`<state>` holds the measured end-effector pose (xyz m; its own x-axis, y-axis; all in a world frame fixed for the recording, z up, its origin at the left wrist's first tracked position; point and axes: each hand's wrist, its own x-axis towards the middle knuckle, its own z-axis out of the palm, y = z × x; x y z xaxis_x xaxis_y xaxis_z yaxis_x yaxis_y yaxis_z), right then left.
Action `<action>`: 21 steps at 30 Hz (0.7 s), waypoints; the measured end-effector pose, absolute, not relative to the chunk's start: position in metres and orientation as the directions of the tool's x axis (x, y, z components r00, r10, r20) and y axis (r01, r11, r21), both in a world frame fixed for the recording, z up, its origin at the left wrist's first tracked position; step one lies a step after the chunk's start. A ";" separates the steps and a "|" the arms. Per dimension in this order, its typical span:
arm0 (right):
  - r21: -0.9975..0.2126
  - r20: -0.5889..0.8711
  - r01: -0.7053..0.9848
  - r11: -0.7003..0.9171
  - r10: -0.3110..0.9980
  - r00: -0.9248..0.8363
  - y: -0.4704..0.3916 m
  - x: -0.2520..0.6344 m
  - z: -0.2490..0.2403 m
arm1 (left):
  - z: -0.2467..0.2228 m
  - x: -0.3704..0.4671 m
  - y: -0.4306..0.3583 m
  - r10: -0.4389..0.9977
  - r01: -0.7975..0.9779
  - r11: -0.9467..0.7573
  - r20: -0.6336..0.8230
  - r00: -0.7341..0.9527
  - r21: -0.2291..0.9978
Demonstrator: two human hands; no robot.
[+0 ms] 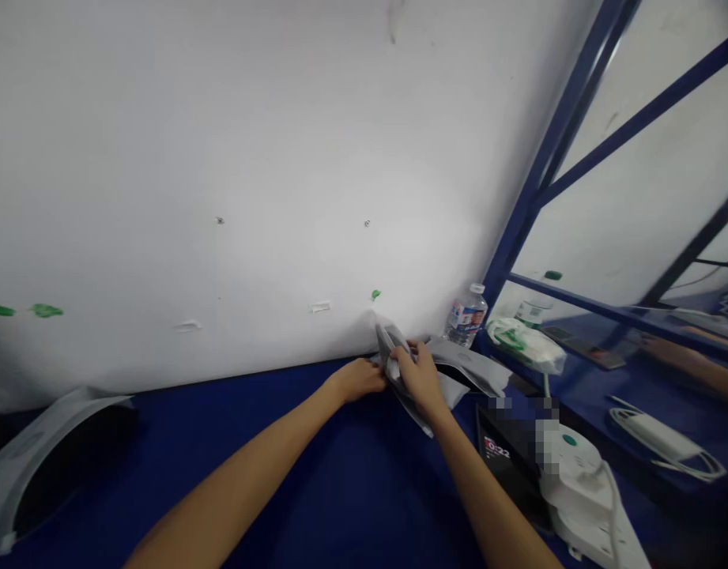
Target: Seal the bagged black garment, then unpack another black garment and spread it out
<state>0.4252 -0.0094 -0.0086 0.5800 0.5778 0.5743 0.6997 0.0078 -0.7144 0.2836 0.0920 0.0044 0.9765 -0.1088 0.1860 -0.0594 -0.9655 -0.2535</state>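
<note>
A greyish frosted zip bag (406, 399) stands partly folded at the back of the blue table, against the white wall. My right hand (421, 378) is closed on its upper right side, its fingers bent over the plastic. At the bag's lower left edge is my left hand (364, 379), fingers closed together on it; their tips are partly hidden. Just right of my right hand lies another frosted zip bag (473, 365) with a dark inside. At the far left a third zip bag (28, 454) lies on the table with something black in it.
A water bottle (466, 316) stands in the back corner beside a blue metal frame (521, 213). To the right are a phone (506, 458) showing the time, a white power strip (589, 490), a tissue pack (526, 345) and a white charger with cable (663, 435).
</note>
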 end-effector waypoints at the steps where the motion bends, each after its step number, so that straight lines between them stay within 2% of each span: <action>1: -0.716 0.569 0.698 -0.007 0.574 0.589 -0.011 0.426 -0.006 | 0.005 0.283 0.090 -0.095 -0.045 -0.966 0.185 0.978 -0.255; 5: -0.673 0.566 0.736 -0.068 0.594 0.572 -0.019 0.416 0.003 | 0.010 0.250 0.078 -0.018 0.031 -0.970 0.196 0.980 -0.243; 11: -0.547 0.485 0.831 -0.100 0.771 0.413 -0.019 0.379 -0.005 | 0.015 0.111 0.042 0.193 0.253 -0.950 0.293 0.937 -0.184; 13: -0.503 0.457 0.858 -0.105 0.810 0.367 -0.018 0.366 -0.009 | 0.014 0.064 0.026 0.265 0.307 -0.950 0.367 0.892 -0.060; 16: -0.437 0.438 0.895 -0.091 0.847 0.300 -0.020 0.354 -0.011 | 0.008 0.011 0.006 0.366 0.374 -0.926 0.384 0.847 0.057; 21: -0.339 0.413 0.940 -0.043 0.891 0.190 -0.024 0.349 -0.018 | 0.000 -0.023 -0.005 0.556 0.457 -0.831 0.463 0.690 0.317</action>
